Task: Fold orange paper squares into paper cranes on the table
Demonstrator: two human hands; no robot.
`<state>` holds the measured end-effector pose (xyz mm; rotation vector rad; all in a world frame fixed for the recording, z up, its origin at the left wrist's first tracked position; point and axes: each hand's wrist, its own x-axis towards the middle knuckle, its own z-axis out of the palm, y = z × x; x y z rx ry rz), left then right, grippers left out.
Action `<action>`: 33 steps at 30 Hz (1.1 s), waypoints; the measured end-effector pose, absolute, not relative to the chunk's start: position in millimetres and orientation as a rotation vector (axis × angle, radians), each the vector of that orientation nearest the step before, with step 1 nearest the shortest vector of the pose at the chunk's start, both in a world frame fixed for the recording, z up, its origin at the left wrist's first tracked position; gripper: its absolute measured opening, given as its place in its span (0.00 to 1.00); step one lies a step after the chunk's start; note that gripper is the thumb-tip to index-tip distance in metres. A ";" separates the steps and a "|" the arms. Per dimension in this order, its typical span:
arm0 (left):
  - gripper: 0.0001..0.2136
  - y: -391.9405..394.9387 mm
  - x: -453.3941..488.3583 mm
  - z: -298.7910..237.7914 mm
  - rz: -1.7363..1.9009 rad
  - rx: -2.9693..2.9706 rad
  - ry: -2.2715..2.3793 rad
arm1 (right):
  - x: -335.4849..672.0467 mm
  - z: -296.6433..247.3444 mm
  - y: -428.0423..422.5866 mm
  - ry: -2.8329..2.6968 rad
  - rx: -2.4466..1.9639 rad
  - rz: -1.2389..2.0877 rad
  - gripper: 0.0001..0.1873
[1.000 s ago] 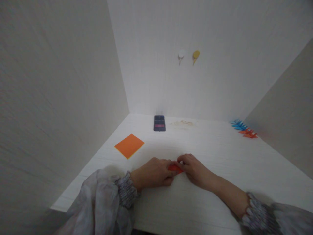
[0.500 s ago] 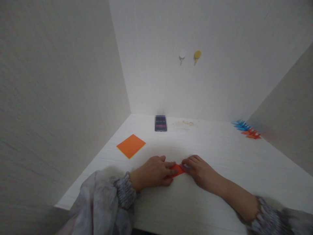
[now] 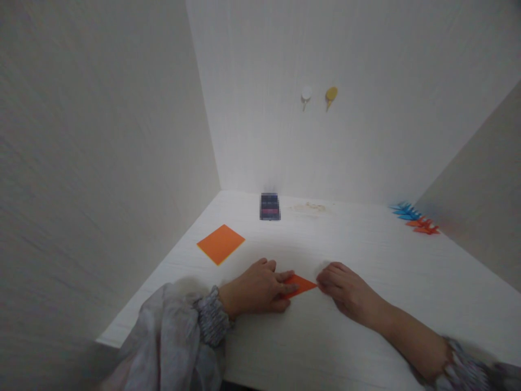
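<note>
A folded piece of red-orange origami paper [image 3: 303, 284] lies on the white table, its pointed end towards the right. My left hand [image 3: 264, 287] rests over its left part, with fingers stretched and apart, pressing it down; that end of the paper is hidden. At the right point of the paper, my right hand [image 3: 340, 285] has its fingers closed together on the tip. Left of and beyond my left hand lies a flat orange paper square [image 3: 221, 245] with a thin yellow edge.
A small dark blurred-out object [image 3: 269, 207] stands near the back wall. Blue folded paper figures [image 3: 406, 210] and red-orange ones [image 3: 423, 225] line the right rear. Walls enclose the table at left, back and right. A white hook [image 3: 306, 94] and a yellow hook [image 3: 331, 95] hang on the back wall.
My right hand has slid right along the folded paper to its tip, uncovering more of it. My left hand stays on the paper. The whole view has shifted slightly.
</note>
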<state>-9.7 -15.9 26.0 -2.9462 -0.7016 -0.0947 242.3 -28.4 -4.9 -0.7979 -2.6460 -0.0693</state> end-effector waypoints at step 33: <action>0.13 -11.9 -10.6 26.0 -0.340 -3.186 -0.748 | 216.4 7.8 -38.6 -2.732 -0.738 -0.055 0.20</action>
